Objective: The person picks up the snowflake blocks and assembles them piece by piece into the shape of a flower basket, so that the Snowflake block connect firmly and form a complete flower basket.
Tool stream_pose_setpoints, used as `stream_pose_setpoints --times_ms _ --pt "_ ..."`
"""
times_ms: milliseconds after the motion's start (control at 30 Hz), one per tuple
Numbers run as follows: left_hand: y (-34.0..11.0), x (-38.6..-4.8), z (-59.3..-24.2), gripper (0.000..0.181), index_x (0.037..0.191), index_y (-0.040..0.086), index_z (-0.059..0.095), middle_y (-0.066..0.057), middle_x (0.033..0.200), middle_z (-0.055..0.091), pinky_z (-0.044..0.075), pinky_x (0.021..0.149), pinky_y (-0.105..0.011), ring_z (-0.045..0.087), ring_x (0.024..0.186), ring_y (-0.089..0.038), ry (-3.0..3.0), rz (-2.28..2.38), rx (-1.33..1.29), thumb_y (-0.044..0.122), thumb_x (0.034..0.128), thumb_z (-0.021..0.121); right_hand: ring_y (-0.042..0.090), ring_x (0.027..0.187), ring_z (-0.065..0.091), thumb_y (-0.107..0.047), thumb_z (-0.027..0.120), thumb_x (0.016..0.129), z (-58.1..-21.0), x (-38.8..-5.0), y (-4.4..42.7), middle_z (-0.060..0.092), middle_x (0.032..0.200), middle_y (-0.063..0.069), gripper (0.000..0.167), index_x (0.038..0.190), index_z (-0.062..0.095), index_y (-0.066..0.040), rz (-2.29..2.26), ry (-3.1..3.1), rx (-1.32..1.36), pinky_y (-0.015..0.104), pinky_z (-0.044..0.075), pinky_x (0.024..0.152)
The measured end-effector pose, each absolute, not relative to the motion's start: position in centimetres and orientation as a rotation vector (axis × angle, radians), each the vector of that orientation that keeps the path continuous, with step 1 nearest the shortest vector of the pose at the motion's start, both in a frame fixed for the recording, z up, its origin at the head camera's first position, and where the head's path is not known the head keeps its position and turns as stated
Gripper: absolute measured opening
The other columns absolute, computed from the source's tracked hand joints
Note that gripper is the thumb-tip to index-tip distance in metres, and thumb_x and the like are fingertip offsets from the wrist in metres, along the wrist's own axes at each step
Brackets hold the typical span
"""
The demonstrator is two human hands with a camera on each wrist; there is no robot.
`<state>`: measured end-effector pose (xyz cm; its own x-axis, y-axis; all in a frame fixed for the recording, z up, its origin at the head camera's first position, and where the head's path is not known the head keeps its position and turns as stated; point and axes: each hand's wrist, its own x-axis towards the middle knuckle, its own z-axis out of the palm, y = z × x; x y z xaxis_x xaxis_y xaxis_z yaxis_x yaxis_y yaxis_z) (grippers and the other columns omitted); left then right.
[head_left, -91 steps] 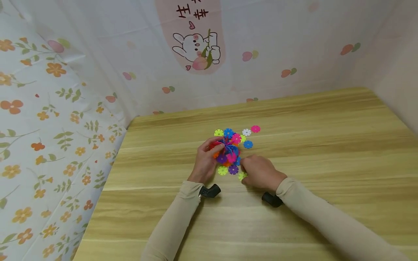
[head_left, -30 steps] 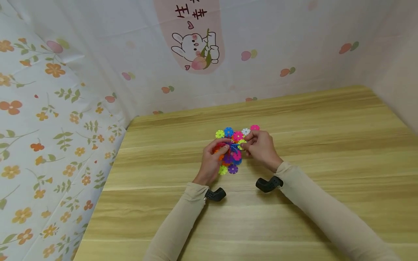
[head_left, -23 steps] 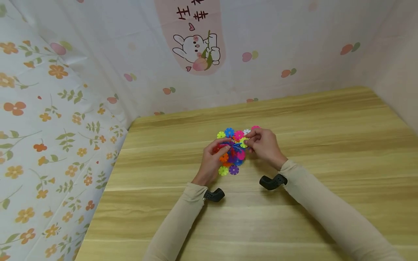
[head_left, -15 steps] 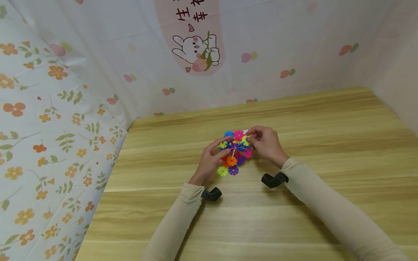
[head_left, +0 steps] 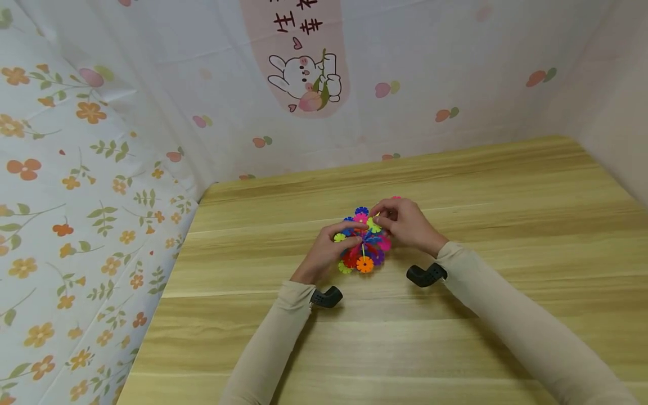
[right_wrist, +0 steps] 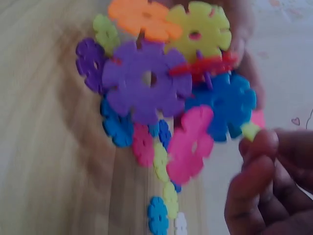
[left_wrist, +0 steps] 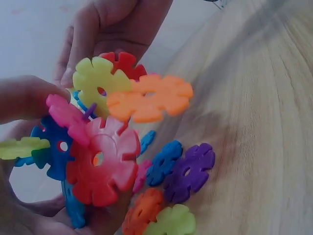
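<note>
My left hand [head_left: 324, 253] grips a ball-like cluster of interlocking snowflake discs [head_left: 372, 247], its thumb and fingers on the near left side. An orange disc [head_left: 365, 264] of the cluster faces the front; red [left_wrist: 105, 164], yellow [left_wrist: 95, 83] and purple [right_wrist: 146, 81] ones stick out at varied angles. My right hand [head_left: 407, 225] pinches a yellow-green disc [head_left: 373, 226] between thumb and forefinger at the cluster's upper right. In the right wrist view only a tip of that disc shows, beside a blue disc [right_wrist: 222, 105]; whether its slot is engaged I cannot tell.
Loose discs lie on the wooden table [head_left: 455, 349] under and behind the cluster: purple [left_wrist: 190, 172], orange [left_wrist: 143, 211], blue [right_wrist: 158, 215], white [right_wrist: 181, 224] and pink [head_left: 396, 198] among them. Patterned cloth [head_left: 420, 67] hangs behind the table.
My right hand has risen from the table, near a yellow-green disc, to the cluster's upper right with such a disc. My left hand has turned the cluster, bringing an orange disc to the front.
</note>
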<state>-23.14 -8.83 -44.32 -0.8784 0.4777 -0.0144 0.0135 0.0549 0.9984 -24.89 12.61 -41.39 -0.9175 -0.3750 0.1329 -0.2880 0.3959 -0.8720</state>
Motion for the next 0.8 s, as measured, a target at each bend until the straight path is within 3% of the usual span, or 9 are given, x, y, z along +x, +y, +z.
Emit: stream_pose_setpoints --times_ms 167,267,400,567,800 --pt "-9.0 -23.0 -44.1 0.028 0.12 0.009 0.062 -0.004 0.126 0.054 0.045 0.089 -0.033 0.048 0.114 -0.023 2.042 1.904 0.461 0.012 0.0929 0.058 0.036 0.063 0.056 -0.018 0.047 0.099 -41.2 -25.9 13.8 0.062 0.081 0.018 0.024 0.106 0.064 -0.003 -1.563 2.456 -0.59 0.037 0.049 0.052" --pt "-9.1 -22.6 -43.2 0.029 0.121 0.003 0.06 -0.006 0.131 0.05 0.044 0.091 -0.032 0.045 0.118 -0.026 2.054 1.921 0.452 0.009 0.0927 0.057 0.039 0.066 0.057 -0.015 0.047 0.099 -41.2 -26.9 14.8 0.063 0.087 0.021 0.024 0.108 0.063 -0.001 -1.504 2.497 -0.547 0.04 0.049 0.055" --pt "-9.1 -22.1 -42.3 0.03 0.122 -0.003 0.057 -0.01 0.132 0.048 0.043 0.093 -0.034 0.042 0.121 -0.03 2.037 1.952 0.444 0.006 0.0927 0.056 0.03 0.066 0.058 -0.009 0.054 0.094 -41.5 -28.3 16.0 0.063 0.086 0.015 0.018 0.106 0.064 -0.001 -1.279 2.654 -0.532 0.034 0.048 0.056" --pt "-9.3 -22.6 -43.6 0.027 0.118 0.003 0.062 -0.006 0.128 0.051 0.041 0.095 -0.035 0.042 0.121 -0.027 2.042 2.002 0.358 0.009 0.0919 0.059 0.02 0.067 0.053 -0.013 0.068 0.084 -42.1 -28.8 15.8 0.061 0.077 0.006 0.017 0.096 0.066 -0.002 -0.986 2.767 -0.612 0.034 0.045 0.061" --pt "-9.2 -23.2 -44.5 0.028 0.118 0.008 0.063 -0.003 0.124 0.055 0.04 0.096 -0.038 0.043 0.121 -0.023 2.082 2.055 0.317 0.015 0.0914 0.06 0.02 0.07 0.054 -0.024 0.078 0.074 -43.4 -28.7 13.9 0.061 0.075 0.003 0.027 0.085 0.066 -0.003 -0.685 2.903 -0.641 0.035 0.047 0.064"
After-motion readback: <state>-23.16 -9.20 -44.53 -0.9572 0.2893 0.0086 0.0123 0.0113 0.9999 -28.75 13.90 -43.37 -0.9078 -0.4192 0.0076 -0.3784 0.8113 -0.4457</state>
